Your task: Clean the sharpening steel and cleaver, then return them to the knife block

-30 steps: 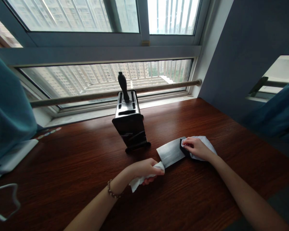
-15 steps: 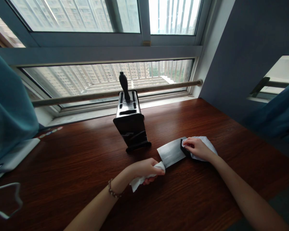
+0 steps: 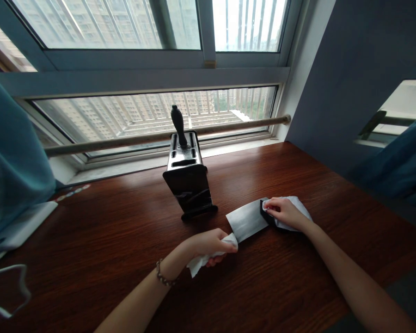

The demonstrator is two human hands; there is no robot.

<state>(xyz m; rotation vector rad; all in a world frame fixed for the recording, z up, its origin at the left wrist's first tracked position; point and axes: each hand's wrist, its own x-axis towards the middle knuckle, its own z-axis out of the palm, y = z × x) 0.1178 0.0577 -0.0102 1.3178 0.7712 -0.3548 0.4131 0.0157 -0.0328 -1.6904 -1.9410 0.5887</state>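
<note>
A cleaver [image 3: 247, 220] with a broad grey metal blade lies low over the table. My left hand [image 3: 211, 245] is closed at the blade's near-left corner, around a crumpled white tissue [image 3: 197, 265]; the cleaver's handle is hidden inside this grip. At the far right end of the blade, my right hand [image 3: 286, 213] pinches a white cloth [image 3: 300, 206], fingers bent and pressed down. A black piece [image 3: 267, 217] shows between the cloth and the blade; I cannot tell whether it belongs to the cloth.
Behind the blade stands a black knife block [image 3: 190, 189] with one black-handled knife [image 3: 179, 125]. A white device [image 3: 27, 226] and a white cable [image 3: 24, 286] lie left on the brown wooden table [image 3: 125, 240]. A window and rail border the back.
Both hands, the cleaver and the cloth hold nearly the same places. Only a slight shift of the camera view shows.
</note>
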